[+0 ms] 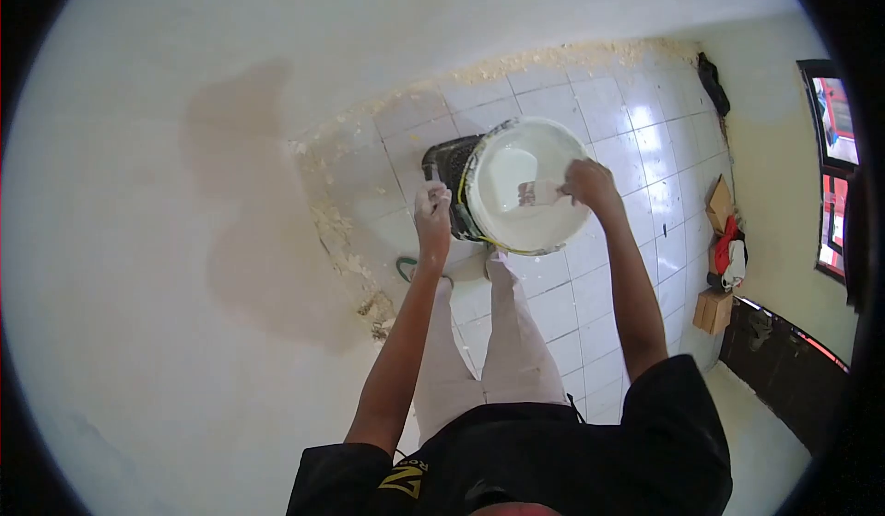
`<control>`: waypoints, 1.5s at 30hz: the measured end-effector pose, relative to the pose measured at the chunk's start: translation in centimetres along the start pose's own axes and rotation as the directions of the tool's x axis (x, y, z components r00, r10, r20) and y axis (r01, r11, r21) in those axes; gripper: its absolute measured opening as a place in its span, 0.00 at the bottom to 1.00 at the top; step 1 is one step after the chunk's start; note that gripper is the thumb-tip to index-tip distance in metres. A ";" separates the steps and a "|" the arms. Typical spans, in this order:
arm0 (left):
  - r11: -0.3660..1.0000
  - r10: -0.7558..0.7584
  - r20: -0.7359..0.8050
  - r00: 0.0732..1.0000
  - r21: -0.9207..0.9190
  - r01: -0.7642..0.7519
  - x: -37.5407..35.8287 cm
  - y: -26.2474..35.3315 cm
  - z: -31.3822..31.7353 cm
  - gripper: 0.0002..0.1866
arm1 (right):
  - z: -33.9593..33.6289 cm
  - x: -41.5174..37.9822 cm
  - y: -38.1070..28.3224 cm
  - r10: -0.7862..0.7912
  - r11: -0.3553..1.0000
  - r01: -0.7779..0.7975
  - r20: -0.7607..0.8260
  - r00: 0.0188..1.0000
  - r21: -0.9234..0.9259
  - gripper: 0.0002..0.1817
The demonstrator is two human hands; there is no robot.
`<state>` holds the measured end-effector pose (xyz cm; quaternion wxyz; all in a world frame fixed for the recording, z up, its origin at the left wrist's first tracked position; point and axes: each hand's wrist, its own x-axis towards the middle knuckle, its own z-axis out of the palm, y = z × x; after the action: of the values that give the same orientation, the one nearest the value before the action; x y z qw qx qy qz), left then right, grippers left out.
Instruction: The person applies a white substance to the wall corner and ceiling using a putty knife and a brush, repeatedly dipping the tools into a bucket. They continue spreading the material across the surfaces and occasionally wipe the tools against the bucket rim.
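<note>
My right hand (590, 186) is closed on a broad, flat tool that looks like a putty knife (544, 193), smeared with white. Its wide end points left over the inside of a large white bucket (576, 230). Smooth white paste or paint (507, 170) lies at the bottom of the bucket. My left hand (433, 207), whitened at the fingers, is curled just left of the bucket, in front of a black container or stand (452, 170). A small greyish piece shows at its fingertips; what it grips is not clear.
A tiled floor (595, 286) lies below, with crumbled plaster along the wall's foot (346, 249). A green sandal (406, 267) shows by my feet. Cardboard boxes (713, 311) and red and white cloth (731, 253) sit by the right wall, below a window (834, 147).
</note>
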<state>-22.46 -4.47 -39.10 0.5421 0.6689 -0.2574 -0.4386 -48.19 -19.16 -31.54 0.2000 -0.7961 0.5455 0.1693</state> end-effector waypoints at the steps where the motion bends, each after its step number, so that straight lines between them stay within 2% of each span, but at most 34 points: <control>1: 0.993 0.039 0.001 0.999 0.107 -0.039 0.1 -0.1 1.3 0.11 | 0.5 1.4 -0.7 -0.052 0.987 0.052 0.010 0.999 -0.154 0.13; 2: 0.993 0.015 -0.002 1.000 0.118 -0.015 0.3 -1.1 2.6 0.11 | 2.2 3.3 -0.3 -0.143 0.962 0.132 -0.030 0.989 -0.237 0.13; 3: 0.969 0.129 -0.041 0.991 0.220 -0.117 0.5 -2.1 4.0 0.11 | 4.3 5.2 0.2 -0.240 0.924 0.207 -0.065 0.969 -0.321 0.13; 4: 0.922 0.248 -0.063 0.967 0.320 -0.216 0.6 -3.0 5.1 0.11 | 5.6 6.8 -0.4 -0.263 0.895 0.229 -0.039 0.964 -0.383 0.12; 5: 0.923 0.166 -0.090 0.982 0.365 -0.123 0.4 -3.1 6.1 0.12 | 6.4 7.9 -1.5 -0.286 0.860 0.249 -0.015 0.958 -0.444 0.12; 6: 0.922 0.159 -0.092 0.983 0.371 -0.114 0.4 -3.5 6.9 0.12 | 6.3 8.6 -2.7 -0.298 0.818 0.306 0.096 0.950 -0.487 0.10; 7: 0.896 0.203 -0.164 0.965 0.429 -0.116 0.6 -3.9 7.5 0.11 | 5.5 8.6 -3.9 -0.294 0.772 0.361 0.210 0.932 -0.523 0.10; 8: 0.867 0.249 -0.235 0.940 0.485 -0.109 0.5 -4.3 7.9 0.11 | 8.7 9.7 -3.0 -0.300 0.773 0.371 0.219 0.928 -0.515 0.10; 9: 0.865 0.244 -0.242 0.939 0.492 -0.098 0.5 -4.5 8.2 0.11 | 14.6 12.0 -1.9 -0.411 0.560 0.407 0.185 0.893 -0.721 0.11; 10: 0.861 0.215 -0.269 0.939 0.506 -0.052 0.6 -4.7 8.3 0.10 | 18.0 13.1 -1.1 -0.520 0.306 0.377 0.179 0.835 -0.874 0.11; 11: 0.855 0.188 -0.297 0.936 0.518 -0.007 0.7 -4.9 8.4 0.10 | 16.6 12.6 -2.0 -0.527 0.305 0.386 0.184 0.830 -0.871 0.11; 12: 0.853 0.186 -0.304 0.934 0.521 0.000 0.7 -4.8 8.5 0.10 | 13.2 11.4 -4.1 -0.393 0.404 0.487 0.334 0.857 -0.775 0.10; 13: 0.841 0.207 -0.293 0.933 0.541 -0.017 0.6 -4.6 8.5 0.10 | 10.6 10.4 -5.6 -0.261 0.513 0.549 0.489 0.832 -0.660 0.09; 14: 0.827 0.227 -0.281 0.932 0.561 -0.032 0.5 -4.5 8.6 0.10 | 9.9 9.9 -6.0 -0.267 0.513 0.555 0.493 0.828 -0.655 0.09; 16: 0.824 0.199 -0.300 0.933 0.567 0.006 0.6 -4.2 9.0 0.10 | 9.0 9.4 -6.5 -0.218 0.164 0.680 0.646 0.732 -0.715 0.03; 18: 0.818 0.169 -0.325 0.930 0.572 0.051 0.6 -4.0 9.0 0.10 | 8.3 8.9 -7.0 -0.186 0.180 0.669 0.643 0.743 -0.721 0.02; 20: 0.788 0.249 -0.307 0.919 0.615 -0.008 0.6 -3.9 9.1 0.10 | 10.7 9.4 -6.9 -0.153 0.195 0.658 0.640 0.753 -0.727 0.01; 22: 0.791 0.240 -0.322 0.916 0.612 0.008 0.5 -3.6 9.3 0.10 | 17.8 11.5 -5.2 0.016 -0.161 0.659 0.666 0.746 -0.734 0.02; 23: 0.795 0.234 -0.327 0.916 0.606 0.014 0.4 -3.6 9.5 0.10 | 17.2 11.3 -5.5 0.013 -0.167 0.662 0.670 0.742 -0.731 0.02; 25: 0.778 0.226 -0.323 0.919 0.628 0.029 0.5 -3.9 9.4 0.10 | 15.8 11.2 -6.3 0.052 0.055 0.751 0.753 0.656 -0.658 0.04; 26: 0.758 0.225 -0.313 0.923 0.651 0.036 0.5 -4.0 9.3 0.10 | 15.9 11.3 -6.2 0.050 0.050 0.752 0.753 0.656 -0.658 0.04; 28: 0.756 0.221 -0.321 0.921 0.652 0.046 0.4 -3.8 9.4 0.10 | 16.8 11.9 -6.0 -0.018 0.140 0.811 0.818 0.575 -0.568 0.04; 29: 0.754 0.217 -0.323 0.921 0.655 0.052 0.4 -3.7 9.4 0.10 | 17.2 12.2 -5.8 -0.019 0.138 0.811 0.817 0.576 -0.569 0.04; 31: 0.757 0.214 -0.326 0.921 0.651 0.054 0.4 -3.5 9.4 0.10 | 14.5 11.7 -6.0 -0.181 0.473 0.714 0.736 0.652 -0.516 0.06; 32: 0.761 0.210 -0.327 0.921 0.647 0.057 0.4 -3.4 9.4 0.10 | 14.8 12.0 -5.7 -0.183 0.471 0.714 0.735 0.653 -0.517 0.06; 34: 0.771 0.208 -0.331 0.920 0.634 0.054 0.3 -3.3 9.5 0.10 | 16.5 12.9 -4.4 -0.391 0.632 0.694 0.631 0.669 -0.344 0.07; 35: 0.782 0.205 -0.332 0.921 0.622 0.051 0.3 -3.3 9.4 0.10 | 16.3 12.9 -4.1 -0.394 0.630 0.696 0.630 0.669 -0.344 0.07; 37: 0.773 0.213 -0.327 0.921 0.633 0.046 0.2 -3.5 9.3 0.10 | 12.1 11.3 -4.1 -0.538 0.650 0.726 0.540 0.647 -0.223 0.12; 38: 0.763 0.220 -0.317 0.923 0.645 0.039 0.3 -3.7 9.3 0.10 | 11.3 11.3 -4.1 -0.539 0.649 0.727 0.539 0.648 -0.224 0.12; 40: 0.757 0.212 -0.321 0.923 0.651 0.052 0.3 -3.9 9.3 0.10 | 10.6 11.5 -4.0 -0.340 0.809 0.570 0.679 0.651 -0.140 0.14; 41: 0.750 0.202 -0.327 0.923 0.658 0.069 0.3 -3.9 9.3 0.10 | 10.6 11.7 -3.6 -0.340 0.810 0.568 0.675 0.654 -0.143 0.14; 43: 0.753 0.203 -0.315 0.927 0.656 0.058 0.3 -3.9 9.2 0.10 | 12.5 12.7 -1.2 -0.494 0.836 0.542 0.544 0.679 0.083 0.12; 45: 0.754 0.207 -0.304 0.930 0.655 0.046 0.3 -3.8 9.1 0.10 | 16.2 13.5 1.1 -0.518 0.835 0.529 0.542 0.661 0.152 0.11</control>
<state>-30.71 -8.24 -43.04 0.3316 0.8716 -0.3196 -0.1681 -45.33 -22.23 -52.22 0.3841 -0.8344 0.2078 0.3363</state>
